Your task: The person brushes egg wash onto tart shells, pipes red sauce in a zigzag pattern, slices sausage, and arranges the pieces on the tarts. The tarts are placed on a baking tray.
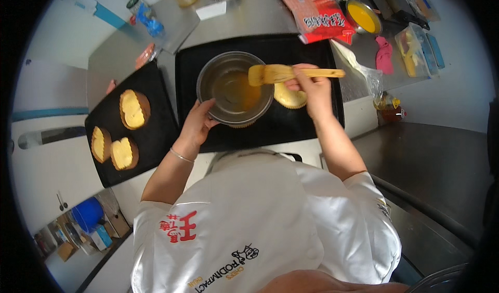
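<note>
Right grip (312, 87) clenched on wooden brush (283, 74), left grip (200, 121) grasping metal bowl (218, 72) of yellow liquid (239, 91).

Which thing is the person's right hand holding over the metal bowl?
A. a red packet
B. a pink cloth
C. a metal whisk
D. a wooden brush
D: the right hand grips a wooden brush whose head sits above the metal bowl.
</note>
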